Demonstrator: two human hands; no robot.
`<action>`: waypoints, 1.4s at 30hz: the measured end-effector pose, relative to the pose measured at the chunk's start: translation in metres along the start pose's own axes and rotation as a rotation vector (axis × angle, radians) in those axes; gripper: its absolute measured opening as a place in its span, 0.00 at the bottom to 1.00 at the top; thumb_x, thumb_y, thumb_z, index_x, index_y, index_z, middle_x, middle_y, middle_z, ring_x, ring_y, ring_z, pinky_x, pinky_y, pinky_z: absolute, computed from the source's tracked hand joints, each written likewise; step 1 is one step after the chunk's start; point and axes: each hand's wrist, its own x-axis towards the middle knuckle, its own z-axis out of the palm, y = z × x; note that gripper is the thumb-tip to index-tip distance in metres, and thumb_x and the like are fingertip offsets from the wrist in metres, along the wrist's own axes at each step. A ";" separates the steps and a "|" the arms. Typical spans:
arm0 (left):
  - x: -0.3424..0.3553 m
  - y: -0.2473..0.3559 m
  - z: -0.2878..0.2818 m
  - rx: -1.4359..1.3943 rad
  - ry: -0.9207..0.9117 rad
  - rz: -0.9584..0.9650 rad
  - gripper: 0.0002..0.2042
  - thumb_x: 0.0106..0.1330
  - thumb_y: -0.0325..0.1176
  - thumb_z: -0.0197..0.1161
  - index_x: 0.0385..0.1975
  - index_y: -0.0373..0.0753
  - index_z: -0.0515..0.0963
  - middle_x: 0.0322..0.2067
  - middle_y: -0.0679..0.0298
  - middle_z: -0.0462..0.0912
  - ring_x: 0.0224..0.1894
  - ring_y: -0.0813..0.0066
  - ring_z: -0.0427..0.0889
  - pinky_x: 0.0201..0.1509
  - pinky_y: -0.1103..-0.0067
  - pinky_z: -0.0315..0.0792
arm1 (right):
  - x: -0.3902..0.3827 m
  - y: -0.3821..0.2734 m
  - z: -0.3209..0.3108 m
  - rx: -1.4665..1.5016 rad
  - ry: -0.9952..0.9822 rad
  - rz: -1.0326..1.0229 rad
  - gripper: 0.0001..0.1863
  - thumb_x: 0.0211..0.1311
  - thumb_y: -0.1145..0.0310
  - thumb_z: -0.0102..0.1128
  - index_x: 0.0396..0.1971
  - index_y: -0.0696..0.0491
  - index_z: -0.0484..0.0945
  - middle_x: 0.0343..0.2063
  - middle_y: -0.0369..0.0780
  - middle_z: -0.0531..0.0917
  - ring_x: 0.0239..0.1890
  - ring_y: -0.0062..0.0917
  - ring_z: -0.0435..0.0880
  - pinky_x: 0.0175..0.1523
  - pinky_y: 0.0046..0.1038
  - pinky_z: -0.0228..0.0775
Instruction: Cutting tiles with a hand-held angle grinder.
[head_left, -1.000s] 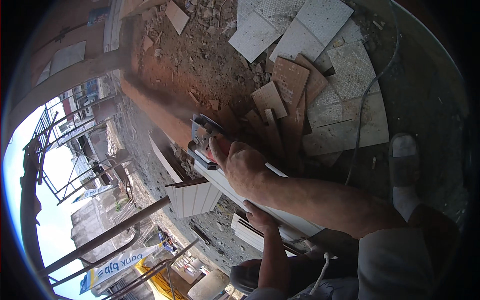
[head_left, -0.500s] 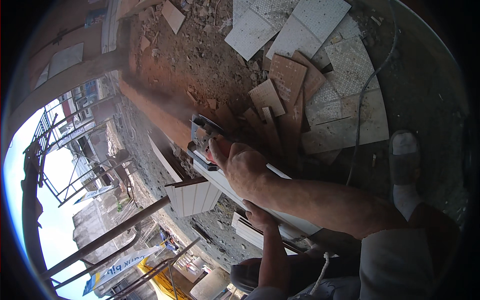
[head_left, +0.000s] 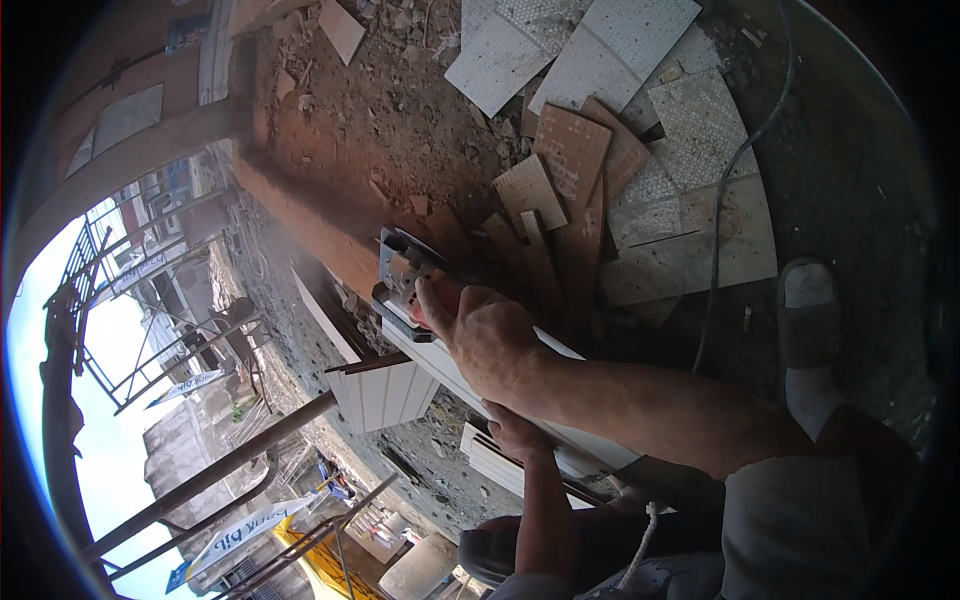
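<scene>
My right hand [head_left: 487,340] is wrapped round the red body of a handheld tile cutter [head_left: 405,290], whose metal base plate rests at the far end of a long pale tile [head_left: 590,452]. Dark shadow and dust hide where the blade meets the tile. Lower down, my left hand [head_left: 516,432] grips the near side of that same tile, with the fingers partly hidden by its edge. My right forearm crosses above the tile and covers much of its middle.
Brown and white tile pieces [head_left: 575,160] lie scattered beyond my right hand. A grey cable [head_left: 718,230] runs past my foot [head_left: 808,310]. Stacked tiles [head_left: 385,393] sit left of the cutter, near a metal pole [head_left: 230,465]. Reddish dust covers the rubble.
My view shifts slightly, so the scene sits a little further left. Both hands keep their hold, and the cutter barely moves along the tile, if at all.
</scene>
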 end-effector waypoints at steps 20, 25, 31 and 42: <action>-0.009 0.033 -0.006 -0.241 0.003 -0.221 0.42 0.66 0.67 0.44 0.43 0.20 0.74 0.41 0.38 0.80 0.43 0.49 0.82 0.48 0.65 0.75 | -0.007 0.021 0.009 0.723 -0.004 0.088 0.45 0.45 0.66 0.70 0.61 0.60 0.54 0.43 0.56 0.76 0.40 0.47 0.83 0.46 0.40 0.78; -0.008 0.030 -0.004 -0.372 -0.009 -0.234 0.40 0.67 0.65 0.44 0.43 0.21 0.74 0.40 0.40 0.80 0.43 0.50 0.81 0.48 0.65 0.75 | -0.002 0.028 0.004 0.765 -0.154 0.201 0.34 0.43 0.63 0.69 0.48 0.61 0.62 0.39 0.57 0.78 0.39 0.49 0.84 0.47 0.41 0.78; -0.007 0.030 -0.006 -0.318 -0.011 -0.266 0.40 0.67 0.66 0.44 0.43 0.21 0.74 0.41 0.40 0.80 0.42 0.50 0.81 0.49 0.65 0.75 | -0.007 0.027 0.010 0.865 -0.226 0.215 0.33 0.42 0.62 0.67 0.46 0.63 0.64 0.32 0.58 0.82 0.37 0.49 0.85 0.47 0.41 0.78; -0.010 0.035 -0.006 -0.322 -0.008 -0.262 0.41 0.67 0.66 0.44 0.44 0.20 0.74 0.42 0.39 0.79 0.43 0.50 0.81 0.50 0.65 0.74 | -0.004 0.030 0.014 0.897 -0.233 0.241 0.34 0.40 0.62 0.66 0.46 0.65 0.65 0.32 0.58 0.82 0.38 0.48 0.86 0.48 0.38 0.78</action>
